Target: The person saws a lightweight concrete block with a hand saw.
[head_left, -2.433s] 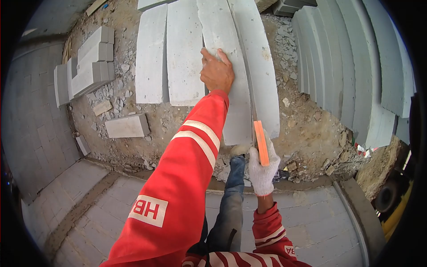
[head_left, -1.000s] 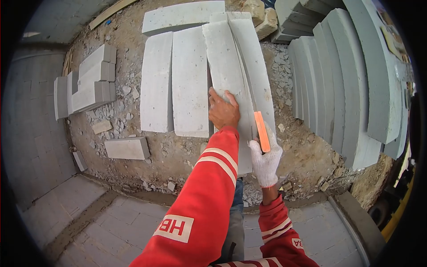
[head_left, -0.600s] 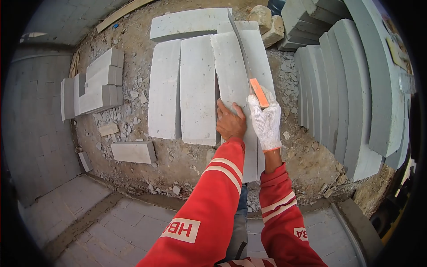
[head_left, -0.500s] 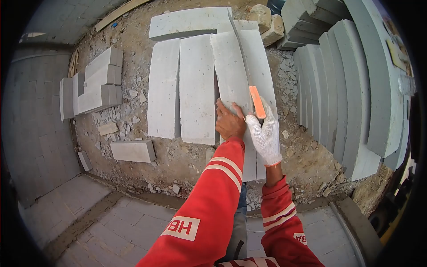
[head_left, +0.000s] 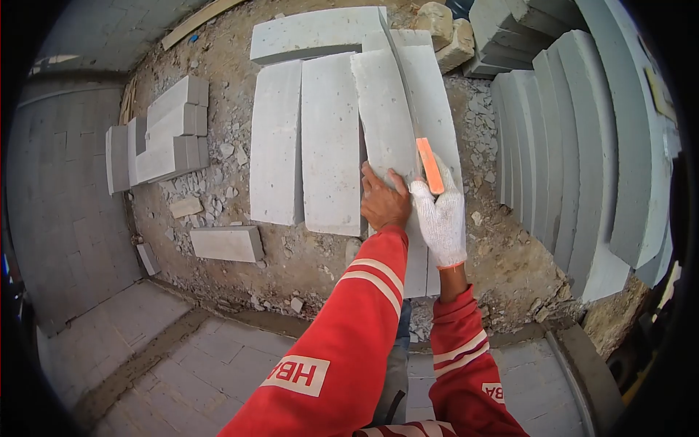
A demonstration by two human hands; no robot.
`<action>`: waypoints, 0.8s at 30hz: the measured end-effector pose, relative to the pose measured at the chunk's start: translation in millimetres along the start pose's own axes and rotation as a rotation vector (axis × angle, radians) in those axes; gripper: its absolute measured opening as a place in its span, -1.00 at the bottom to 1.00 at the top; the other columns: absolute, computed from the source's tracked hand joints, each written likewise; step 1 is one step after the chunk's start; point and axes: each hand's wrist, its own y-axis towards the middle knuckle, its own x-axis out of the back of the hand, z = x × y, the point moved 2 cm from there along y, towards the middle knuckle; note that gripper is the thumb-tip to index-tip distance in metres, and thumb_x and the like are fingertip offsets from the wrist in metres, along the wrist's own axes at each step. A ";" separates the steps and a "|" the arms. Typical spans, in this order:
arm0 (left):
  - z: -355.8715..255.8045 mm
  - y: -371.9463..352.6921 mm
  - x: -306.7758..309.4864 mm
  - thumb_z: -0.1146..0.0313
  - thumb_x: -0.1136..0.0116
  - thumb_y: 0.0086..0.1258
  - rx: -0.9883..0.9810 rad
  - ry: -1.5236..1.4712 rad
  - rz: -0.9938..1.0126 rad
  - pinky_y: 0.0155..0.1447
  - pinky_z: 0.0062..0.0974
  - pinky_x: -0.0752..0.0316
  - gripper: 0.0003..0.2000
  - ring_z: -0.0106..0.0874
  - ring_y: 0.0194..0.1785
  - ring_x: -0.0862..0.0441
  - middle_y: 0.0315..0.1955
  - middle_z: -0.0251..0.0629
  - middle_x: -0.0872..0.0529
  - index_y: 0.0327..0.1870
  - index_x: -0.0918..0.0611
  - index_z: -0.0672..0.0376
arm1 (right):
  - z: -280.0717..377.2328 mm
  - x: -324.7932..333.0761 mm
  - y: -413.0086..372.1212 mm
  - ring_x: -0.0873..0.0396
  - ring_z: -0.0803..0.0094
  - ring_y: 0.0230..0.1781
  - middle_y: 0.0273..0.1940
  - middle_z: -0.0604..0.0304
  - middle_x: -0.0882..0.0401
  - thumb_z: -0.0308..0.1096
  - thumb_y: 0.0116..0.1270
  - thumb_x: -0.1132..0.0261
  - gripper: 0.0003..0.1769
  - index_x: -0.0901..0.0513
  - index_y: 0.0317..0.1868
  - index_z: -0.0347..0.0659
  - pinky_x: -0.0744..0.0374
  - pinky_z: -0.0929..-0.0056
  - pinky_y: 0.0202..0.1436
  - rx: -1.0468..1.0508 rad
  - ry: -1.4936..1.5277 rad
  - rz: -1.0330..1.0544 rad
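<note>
My right hand [head_left: 440,218], in a white knit glove, is closed around the orange handle [head_left: 429,166] of a handsaw. Its long thin blade [head_left: 401,73], seen nearly edge-on, runs away from me along the right side of a pale grey concrete block [head_left: 386,109]. Bare and pressed down on the near part of that block is my left hand [head_left: 384,202], its thumb on top and fingers at the left edge, just left of the saw handle. More long blocks lie alongside, one left of it [head_left: 331,146] and one right of the blade [head_left: 435,109].
Another block [head_left: 313,35] lies crosswise at the far end. Tall block stacks [head_left: 561,146] stand at the right, and smaller pieces [head_left: 171,135] are piled at left. A short offcut [head_left: 227,244] and rubble [head_left: 211,193] cover the dirt. A low wall edge [head_left: 255,320] runs in front of me.
The whole view has shifted slightly, so the blocks and hands appear a little farther right. Both hands keep nearly the same places on the block and the saw.
</note>
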 end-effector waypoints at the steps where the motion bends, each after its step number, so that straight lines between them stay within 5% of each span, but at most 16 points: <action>1: -0.2 -7.4 1.2 -0.01 0.02 0.58 -0.001 -0.001 0.012 0.02 0.01 -0.68 -0.41 0.11 -0.02 -0.78 0.14 0.07 -0.72 0.49 -0.35 0.18 | -7.0 8.8 -23.7 -0.67 0.35 -0.25 -0.17 -0.01 -0.73 -0.43 0.36 -0.41 -0.42 -0.55 0.36 -0.40 -0.66 0.35 -0.11 -0.029 -0.011 -0.004; 7: -1.7 -8.6 6.9 0.02 0.06 0.60 0.091 -0.015 0.100 0.11 0.06 -0.63 -0.43 0.19 0.03 -0.75 0.23 0.13 -0.69 0.48 -0.34 0.19 | -19.7 35.7 -114.9 -0.67 0.40 -0.24 -0.10 0.07 -0.73 -0.51 0.33 -0.39 -0.42 -0.55 0.37 -0.38 -0.67 0.37 -0.10 -0.171 -0.064 -0.031; 14: -3.7 8.4 3.1 -0.02 0.03 0.58 0.015 0.002 0.013 0.08 -0.02 -0.69 -0.40 0.13 0.03 -0.77 0.26 0.06 -0.69 0.48 -0.36 0.20 | 16.5 -3.3 42.3 -0.77 0.15 -0.11 -0.04 -0.14 -0.73 -0.21 0.47 -0.37 -0.39 -0.51 0.39 -0.42 -0.69 0.29 0.00 -0.059 -0.162 0.115; 17: -0.1 0.4 3.5 -0.03 0.03 0.59 0.056 -0.030 0.071 0.09 0.01 -0.68 -0.39 0.14 0.04 -0.77 0.26 0.09 -0.68 0.50 -0.36 0.17 | 1.6 7.2 -4.5 -0.77 0.09 0.02 0.04 -0.21 -0.72 -0.27 0.46 -0.36 -0.29 -0.38 0.51 -0.44 -0.67 0.23 0.10 -0.003 0.019 0.087; 20: -3.7 -0.8 5.0 -0.04 0.04 0.58 0.085 0.029 0.069 0.07 0.03 -0.67 -0.39 0.14 0.03 -0.77 0.25 0.09 -0.69 0.51 -0.35 0.17 | -26.9 28.5 -88.4 -0.73 0.40 -0.09 0.06 -0.06 -0.72 -0.46 0.33 -0.32 -0.25 -0.39 0.53 -0.42 -0.69 0.36 0.08 -0.172 0.058 0.067; 24: 1.2 -2.0 -0.8 -0.04 0.04 0.58 0.037 0.034 0.004 0.05 0.03 -0.67 -0.38 0.15 -0.02 -0.78 0.23 0.05 -0.70 0.52 -0.35 0.17 | -8.8 36.6 -111.8 -0.73 0.39 -0.13 0.08 0.00 -0.72 -0.51 0.33 -0.36 -0.31 -0.46 0.48 -0.42 -0.71 0.36 0.05 -0.177 0.030 0.008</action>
